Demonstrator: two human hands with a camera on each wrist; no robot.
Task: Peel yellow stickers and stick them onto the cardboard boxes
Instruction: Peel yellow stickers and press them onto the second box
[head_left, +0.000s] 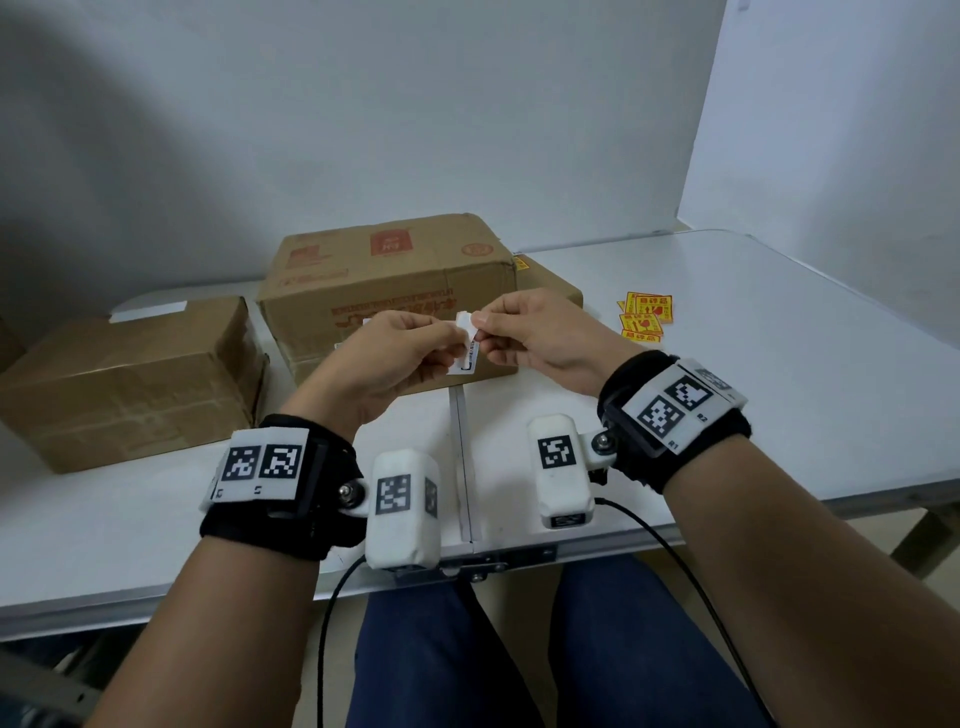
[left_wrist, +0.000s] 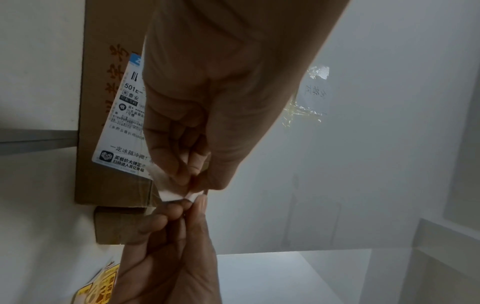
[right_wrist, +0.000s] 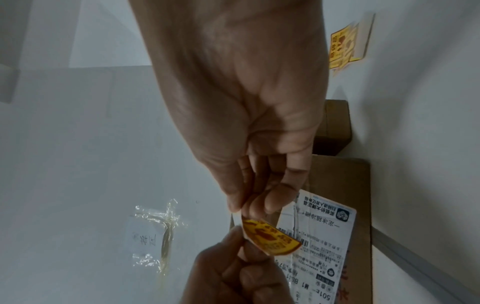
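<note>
While pinched, both grips on sticker (right_wrist: 270, 236).

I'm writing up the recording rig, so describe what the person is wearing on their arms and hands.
Both hands are bare, with no sleeves on the forearms. The left hand and right hand each have a black wrist strap bearing white panels with square black-and-white codes. A white camera housing with a similar code hangs from each strap, and a black cable trails from each.

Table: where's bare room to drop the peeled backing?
Free: the table right of the right hand, below the loose stickers, and the near strip in front of the small box. Crowded: the back, where the big box stands, and the centre, where both hands pinch a sticker.
</note>
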